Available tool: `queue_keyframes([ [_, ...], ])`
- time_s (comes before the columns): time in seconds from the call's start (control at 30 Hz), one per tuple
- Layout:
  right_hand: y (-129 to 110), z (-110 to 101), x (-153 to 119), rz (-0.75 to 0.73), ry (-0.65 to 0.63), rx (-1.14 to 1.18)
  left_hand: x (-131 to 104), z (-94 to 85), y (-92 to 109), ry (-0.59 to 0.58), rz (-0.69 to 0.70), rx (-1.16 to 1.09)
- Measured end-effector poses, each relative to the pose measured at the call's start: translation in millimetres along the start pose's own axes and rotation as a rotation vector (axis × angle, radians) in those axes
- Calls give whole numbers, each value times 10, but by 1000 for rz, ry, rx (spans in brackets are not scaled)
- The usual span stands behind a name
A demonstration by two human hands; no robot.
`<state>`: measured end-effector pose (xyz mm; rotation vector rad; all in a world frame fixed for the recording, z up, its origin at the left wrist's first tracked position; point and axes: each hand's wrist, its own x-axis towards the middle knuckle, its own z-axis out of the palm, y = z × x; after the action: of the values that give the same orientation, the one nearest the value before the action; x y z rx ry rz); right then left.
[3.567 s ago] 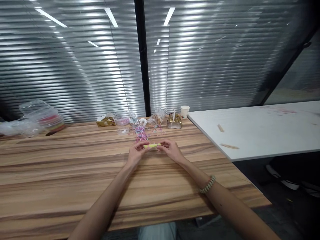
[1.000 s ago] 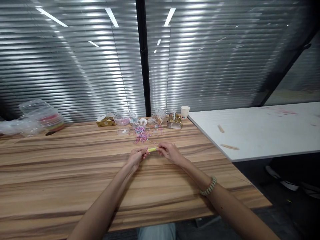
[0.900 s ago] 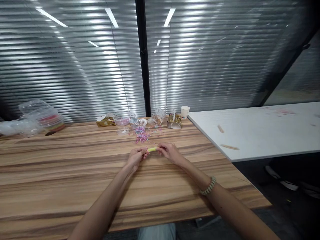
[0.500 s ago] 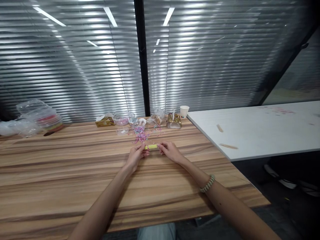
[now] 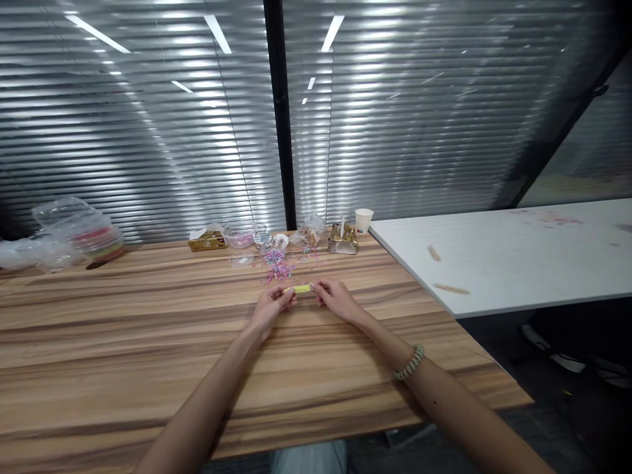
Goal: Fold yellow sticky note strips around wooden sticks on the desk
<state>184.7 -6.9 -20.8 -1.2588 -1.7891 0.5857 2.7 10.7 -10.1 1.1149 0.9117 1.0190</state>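
Observation:
A short, flat yellow strip [image 5: 302, 288] is stretched level between my two hands, just above the wooden table [image 5: 148, 368]. My left hand [image 5: 271, 306] pinches its left end between thumb and fingers. At its right end, my right hand [image 5: 336, 297] grips with thumb and forefinger. I cannot make out what the strip is made of. Just beyond my hands lies a loose heap of tiny pink, purple and pale blue pieces [image 5: 279, 270], with more of them in a small clear container [image 5: 274, 253].
Along the back stand a gold tissue box [image 5: 207, 241], a clear tub with pink contents [image 5: 241, 238], crumpled plastic, a gold tissue pack [image 5: 343, 240] and a paper cup [image 5: 364, 220]. Bagged coloured discs [image 5: 96, 237] lie far left. Two tan sticks [image 5: 451, 289] rest on the white table [image 5: 518, 263].
The fingers of my left hand have shifted slightly on the strip's left end, with the thumb now further over it. My right hand looks the same.

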Motion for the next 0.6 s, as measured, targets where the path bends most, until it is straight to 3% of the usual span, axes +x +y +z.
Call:
queue_keyframes([
  [0.6, -33, -1, -10, -38, -47, 40, 2, 16, -9, 22, 35, 89],
])
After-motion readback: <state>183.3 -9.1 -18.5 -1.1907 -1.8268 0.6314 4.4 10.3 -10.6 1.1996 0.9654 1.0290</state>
